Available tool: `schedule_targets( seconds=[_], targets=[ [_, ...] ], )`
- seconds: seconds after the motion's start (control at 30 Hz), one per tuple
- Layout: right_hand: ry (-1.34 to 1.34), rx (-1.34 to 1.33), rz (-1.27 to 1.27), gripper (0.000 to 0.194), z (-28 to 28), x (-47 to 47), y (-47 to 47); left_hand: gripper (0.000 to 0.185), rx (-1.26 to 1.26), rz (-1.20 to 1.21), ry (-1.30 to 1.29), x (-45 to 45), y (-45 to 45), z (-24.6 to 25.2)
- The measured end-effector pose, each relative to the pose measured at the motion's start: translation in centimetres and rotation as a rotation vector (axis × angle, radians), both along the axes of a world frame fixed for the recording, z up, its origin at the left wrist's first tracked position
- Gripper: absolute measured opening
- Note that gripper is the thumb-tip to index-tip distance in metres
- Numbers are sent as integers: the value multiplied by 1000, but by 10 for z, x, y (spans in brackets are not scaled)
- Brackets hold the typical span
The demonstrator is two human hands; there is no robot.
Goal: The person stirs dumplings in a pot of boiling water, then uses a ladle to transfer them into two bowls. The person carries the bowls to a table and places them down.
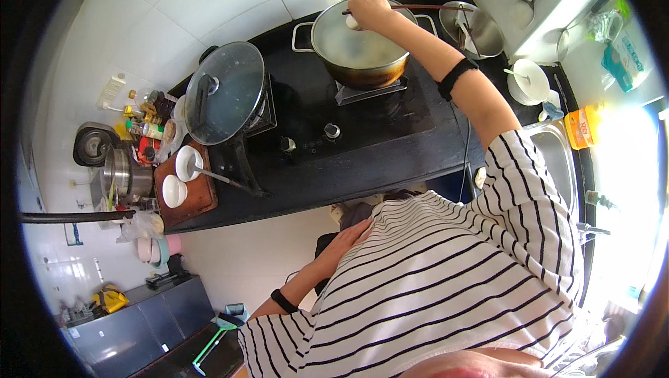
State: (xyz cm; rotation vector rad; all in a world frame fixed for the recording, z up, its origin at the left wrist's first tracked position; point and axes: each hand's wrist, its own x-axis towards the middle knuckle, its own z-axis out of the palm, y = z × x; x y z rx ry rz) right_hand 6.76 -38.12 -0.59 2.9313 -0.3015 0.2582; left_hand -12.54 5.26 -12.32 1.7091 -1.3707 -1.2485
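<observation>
My right hand [368, 11] is over a large two-handled pot [363, 74] on the right burner. It grips dark reddish-brown chopsticks [436, 7], which lie sideways across the pot and point right. Under the fingers shows the pale knob [352, 22] of the pot's fogged glass lid [334, 41]; the palm hides part of it. The lid sits on the pot, whose lower wall is browned. My left hand [347, 242] rests flat against the front of the striped shirt [418, 268], with nothing seen in it.
Left of the pot, a wok with a glass lid [230, 101] stands on the other burner. White bowls [174, 191] and a ladle [214, 174] are on a wooden board [201, 205]. A steel basin [488, 33], stacked bowls [528, 90] and a sink [562, 164] are at right.
</observation>
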Motion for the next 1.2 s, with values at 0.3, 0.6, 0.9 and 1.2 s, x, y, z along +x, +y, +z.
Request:
schedule_targets(
  seconds=[0.3, 0.6, 0.9, 1.2],
  targets=[
    [-13, -2, -80, 21, 0, 2, 7, 52, 32, -32, 42, 31, 35, -13],
    [-7, 28, -157, 25, -2, 6, 9, 53, 43, -75, 30, 65, 64, -1],
    [-3, -9, -191, 29, -4, 7, 10, 53, 57, -110, 33, 87, 78, 4],
    [47, 38, -233, 28, 6, 5, 13, 51, 77, 25, 56, 88, 92, 0]
  ],
)
